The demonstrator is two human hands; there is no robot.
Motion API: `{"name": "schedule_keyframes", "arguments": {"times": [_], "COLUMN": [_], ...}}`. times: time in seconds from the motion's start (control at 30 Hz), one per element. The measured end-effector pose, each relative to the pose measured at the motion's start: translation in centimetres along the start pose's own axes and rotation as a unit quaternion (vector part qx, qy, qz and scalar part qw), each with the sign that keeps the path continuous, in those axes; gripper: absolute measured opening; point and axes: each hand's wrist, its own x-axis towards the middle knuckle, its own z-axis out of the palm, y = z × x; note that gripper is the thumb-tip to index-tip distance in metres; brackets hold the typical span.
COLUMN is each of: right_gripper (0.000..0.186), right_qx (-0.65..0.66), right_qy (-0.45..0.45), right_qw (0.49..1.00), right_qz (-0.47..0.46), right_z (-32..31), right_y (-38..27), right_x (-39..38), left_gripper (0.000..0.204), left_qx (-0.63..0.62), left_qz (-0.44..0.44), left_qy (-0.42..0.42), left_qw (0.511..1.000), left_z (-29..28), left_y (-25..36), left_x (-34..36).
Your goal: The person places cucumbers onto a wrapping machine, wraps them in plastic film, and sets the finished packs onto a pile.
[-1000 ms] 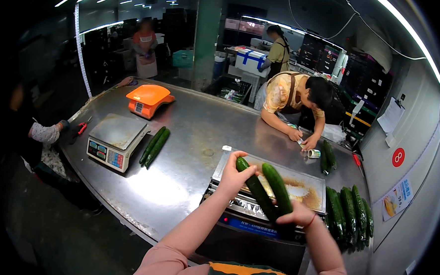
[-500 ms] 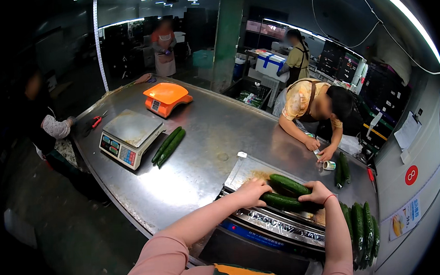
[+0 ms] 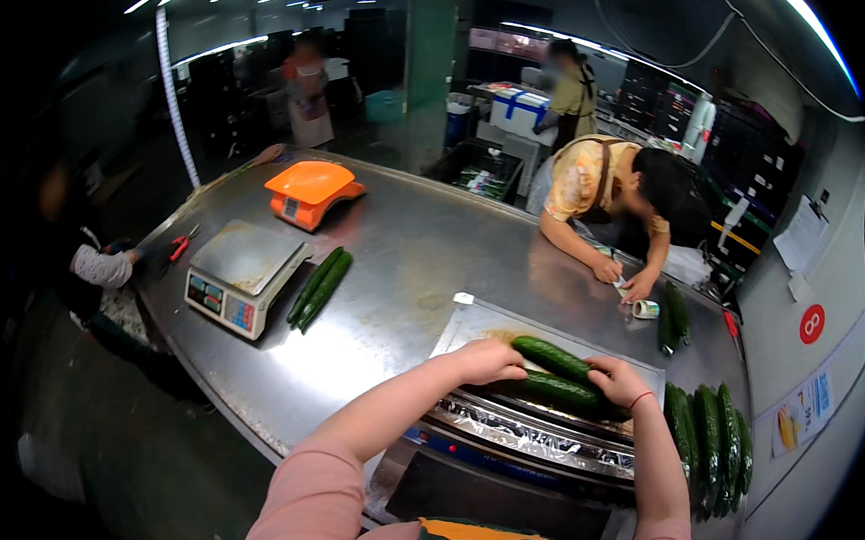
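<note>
Two dark green cucumbers lie side by side over the film wrapping machine in front of me, the far cucumber [image 3: 551, 356] slightly apart from the near cucumber [image 3: 559, 391]. My left hand [image 3: 490, 361] grips their left ends, its fingers curled and partly hiding the near one. At the right ends, my right hand [image 3: 618, 381] is closed on the pair, thumb toward the gap. Just below them shows the crinkled clear film [image 3: 519, 432] along the wrapping machine's [image 3: 492, 469] front. Behind them is its pale, stained plate [image 3: 476, 324].
Wrapped cucumbers [image 3: 707, 439] lie right of my arm; two more cucumbers [image 3: 672, 318] lie beyond. A co-worker [image 3: 599, 188] leans over the table beside a label roll [image 3: 646, 310]. Left stand a digital scale [image 3: 247, 270], an orange scale [image 3: 313, 190], two cucumbers [image 3: 319, 290] and red-handled pliers [image 3: 179, 248].
The view has shifted a little. My left fingers have moved over the near cucumber's left end, and both hands still hold the pair above the machine.
</note>
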Motion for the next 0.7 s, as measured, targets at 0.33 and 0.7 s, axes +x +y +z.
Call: {"name": "schedule_keyframes", "arguments": {"times": [0.33,0.7], "right_gripper": [0.029,0.043], "right_qx": [-0.09,-0.066], "right_qy": [0.03,0.093], "right_qw": [0.992,0.993], "right_qz": [-0.079,0.006], "right_z": [1.7,2.9], "right_y": [-1.6,0.5], "right_x": [-2.0,-4.2], "left_gripper": [0.062,0.066], "left_qx": [0.059,0.104], "left_qz": [0.009,-0.002], "left_qy": [0.097,0.134], "left_qw": [0.994,0.985], "left_z": [2.3,3.7], "left_y": [1.1,-1.4], "left_x": [0.1,0.4]}}
